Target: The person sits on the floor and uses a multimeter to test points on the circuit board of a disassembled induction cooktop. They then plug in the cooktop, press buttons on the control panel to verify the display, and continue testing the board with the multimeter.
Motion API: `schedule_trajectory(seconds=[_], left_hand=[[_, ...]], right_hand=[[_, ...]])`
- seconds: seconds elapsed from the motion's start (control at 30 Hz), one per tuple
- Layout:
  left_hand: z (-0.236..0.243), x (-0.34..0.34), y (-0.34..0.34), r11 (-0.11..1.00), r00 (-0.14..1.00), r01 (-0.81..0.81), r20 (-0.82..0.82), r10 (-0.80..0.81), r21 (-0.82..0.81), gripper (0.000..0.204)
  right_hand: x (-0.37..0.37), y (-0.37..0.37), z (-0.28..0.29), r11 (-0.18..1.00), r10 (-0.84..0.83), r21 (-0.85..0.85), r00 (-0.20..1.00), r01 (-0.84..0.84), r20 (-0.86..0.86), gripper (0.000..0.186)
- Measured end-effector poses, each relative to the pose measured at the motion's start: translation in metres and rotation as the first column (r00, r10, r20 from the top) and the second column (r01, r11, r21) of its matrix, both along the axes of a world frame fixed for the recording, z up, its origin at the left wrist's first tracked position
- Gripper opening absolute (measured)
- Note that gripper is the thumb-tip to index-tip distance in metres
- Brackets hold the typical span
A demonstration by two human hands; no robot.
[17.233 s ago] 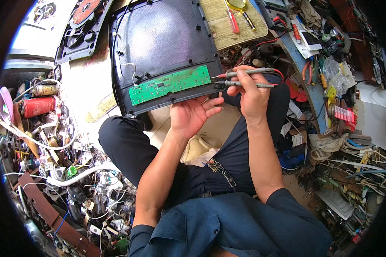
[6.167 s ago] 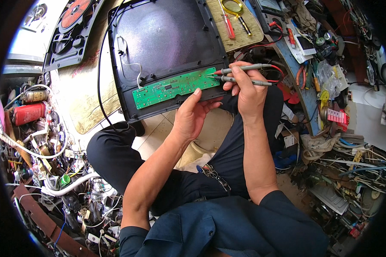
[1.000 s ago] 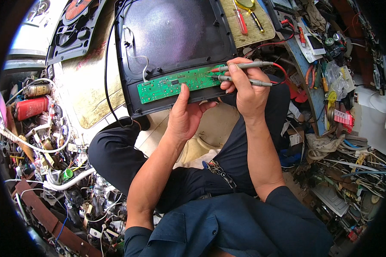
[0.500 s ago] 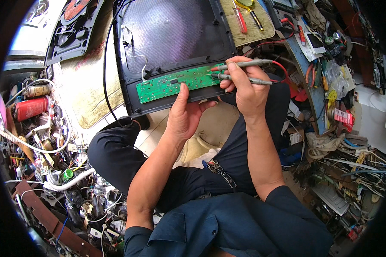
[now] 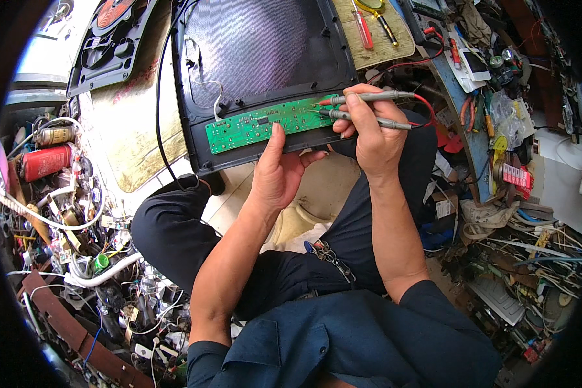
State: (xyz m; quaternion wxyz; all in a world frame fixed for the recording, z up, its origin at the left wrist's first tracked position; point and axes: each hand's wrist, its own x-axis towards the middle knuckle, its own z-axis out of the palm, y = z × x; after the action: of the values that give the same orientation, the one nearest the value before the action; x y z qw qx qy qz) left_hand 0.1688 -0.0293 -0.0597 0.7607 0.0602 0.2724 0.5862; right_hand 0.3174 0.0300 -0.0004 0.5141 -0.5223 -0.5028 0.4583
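A long green circuit board (image 5: 239, 134) lies along the near edge of a black plastic cover (image 5: 242, 58). My left hand (image 5: 281, 171) grips that edge, its thumb pressed up against the board's near side and the fingers partly hidden underneath. Two grey-handled multimeter probes, one red-tipped (image 5: 385, 95) and one black-tipped (image 5: 389, 123), are pinched together in my right hand (image 5: 372, 132). Their tips point left at the right half of the board; whether they touch it is too fine to make out. A white cable (image 5: 220, 97) runs from the cover to the board's left end.
Another black part with a copper coil (image 5: 113, 14) lies at the far left. Far right, a red screwdriver (image 5: 363, 31) rests on a worn board (image 5: 391, 55). Heaped parts and wires (image 5: 116, 297) crowd the left; pliers (image 5: 470, 113) and cables fill the right.
The probe tips have shifted very slightly over the board. My left hand and the cover stay in nearly the same place.
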Motion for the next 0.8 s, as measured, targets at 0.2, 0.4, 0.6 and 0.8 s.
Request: schedule_trajectory(seconds=[0.2,0.4,0.6,0.8], left_hand=[[0.0001,0.0004,0.0,1.0,1.0,-0.006,-0.004,0.006,-0.006,0.05],[0.0007,0.0006,-0.0002,1.0,1.0,-0.006,-0.011,0.006,-0.013,0.051],[0.0008,0.0001,0.0,1.0,1.0,0.002,-0.013,-0.002,0.002,0.051],[-0.0021,0.0003,-0.0008,1.0,1.0,-0.006,-0.019,0.006,-0.007,0.051]], right_hand=[[-0.0008,0.0001,0.0018,1.0,-0.001,-0.019,1.0,0.001,-0.019,0.016],[0.0005,0.001,0.0023,0.999,0.035,-0.02,0.999,-0.035,0.004,0.016],[0.0004,0.0,0.0004,1.0,0.013,-0.018,1.0,-0.013,0.006,0.016],[0.0001,-0.0008,0.0008,1.0,0.0,-0.018,1.0,0.0,-0.015,0.016]])
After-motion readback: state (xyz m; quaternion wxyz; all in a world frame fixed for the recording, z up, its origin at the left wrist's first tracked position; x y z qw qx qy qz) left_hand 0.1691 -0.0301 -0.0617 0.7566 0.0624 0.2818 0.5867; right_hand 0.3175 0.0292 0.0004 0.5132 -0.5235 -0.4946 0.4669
